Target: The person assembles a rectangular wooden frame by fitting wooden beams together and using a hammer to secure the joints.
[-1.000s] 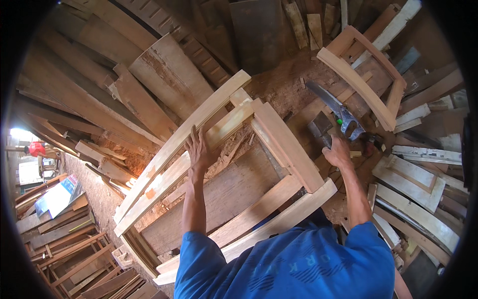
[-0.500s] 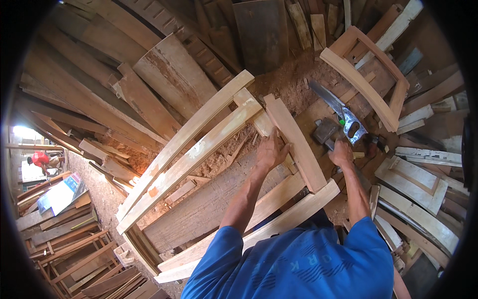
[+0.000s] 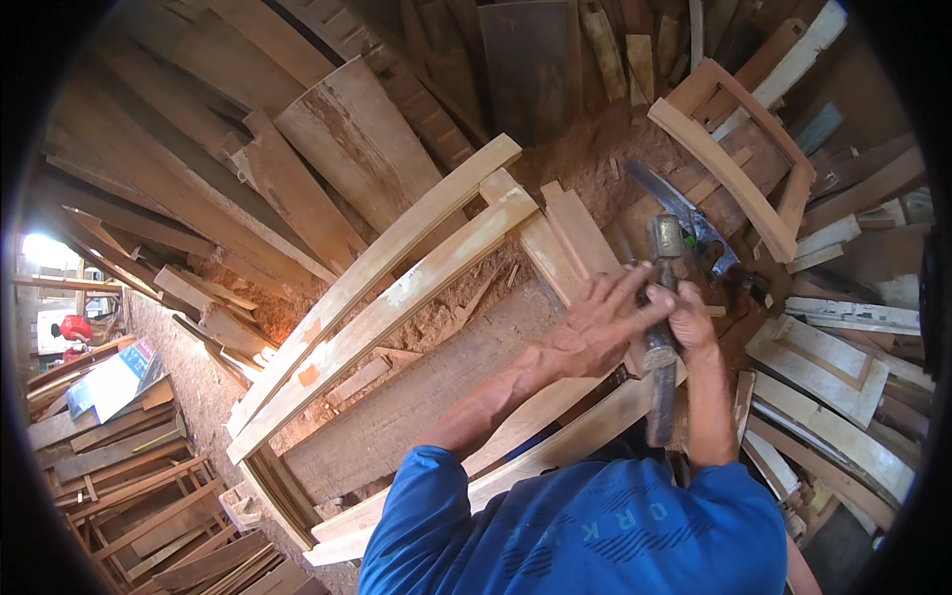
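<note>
In my right hand [image 3: 692, 317] is a hammer [image 3: 667, 236], its blocky metal head pointing away from me. A dark shaft and a pale wooden end show below the hand; I cannot tell whether they are all one tool. My left hand [image 3: 600, 312] reaches across to it, fingers stretched out and touching or just over the hammer and right fingers. Beneath my arms lies a wooden frame with curved pale rails [image 3: 397, 283]. A reddish board [image 3: 580, 230] crosses its right end, partly hidden by my left hand.
A handsaw [image 3: 684, 213] lies beyond the hammer. A smaller curved wooden frame [image 3: 709, 159] stands at the far right. Planks [image 3: 188, 198] lean along the far left, and pale offcuts [image 3: 823, 367] are stacked on the right. Another person in red [image 3: 72, 327] is far off left.
My left hand has left the frame's end board and moved right to the hammer. My right hand has raised the hammer and turned it lengthwise.
</note>
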`<act>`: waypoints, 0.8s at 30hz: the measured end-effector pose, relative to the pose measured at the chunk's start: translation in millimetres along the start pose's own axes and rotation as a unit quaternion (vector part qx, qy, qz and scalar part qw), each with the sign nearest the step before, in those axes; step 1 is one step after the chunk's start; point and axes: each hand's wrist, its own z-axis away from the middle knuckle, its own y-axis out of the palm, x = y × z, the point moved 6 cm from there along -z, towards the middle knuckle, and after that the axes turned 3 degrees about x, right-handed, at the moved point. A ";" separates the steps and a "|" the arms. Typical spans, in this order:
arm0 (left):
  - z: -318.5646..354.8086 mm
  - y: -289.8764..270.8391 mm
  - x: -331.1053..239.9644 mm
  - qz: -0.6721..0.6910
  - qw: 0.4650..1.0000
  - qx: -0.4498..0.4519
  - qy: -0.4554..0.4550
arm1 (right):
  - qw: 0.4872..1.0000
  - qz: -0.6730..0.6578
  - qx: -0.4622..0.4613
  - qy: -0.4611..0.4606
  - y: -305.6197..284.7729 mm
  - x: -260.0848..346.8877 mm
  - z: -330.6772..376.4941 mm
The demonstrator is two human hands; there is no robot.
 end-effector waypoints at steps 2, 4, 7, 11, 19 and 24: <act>3.4 -10.0 -12.8 0.117 0.992 0.002 0.049 | 0.997 -0.071 0.003 -0.043 53.9 16.0 12.2; 11.1 -22.9 -9.8 0.121 0.991 -0.011 0.060 | 0.996 -0.051 0.002 -0.074 80.9 18.9 15.0; 12.1 -56.5 6.3 0.243 0.960 -0.110 0.083 | 0.989 0.009 0.004 -0.147 103.2 22.6 18.3; 20.0 -102.9 74.5 0.404 0.897 -0.138 -0.115 | 0.993 0.080 -0.015 -0.089 108.3 26.3 28.9; -43.6 -164.3 127.9 0.337 0.920 -0.154 -0.124 | 0.914 0.140 -0.096 -0.369 140.9 100.5 71.8; -62.2 -129.7 159.8 0.367 0.922 -0.108 -0.057 | 0.883 0.058 -0.097 -0.455 156.1 90.9 79.5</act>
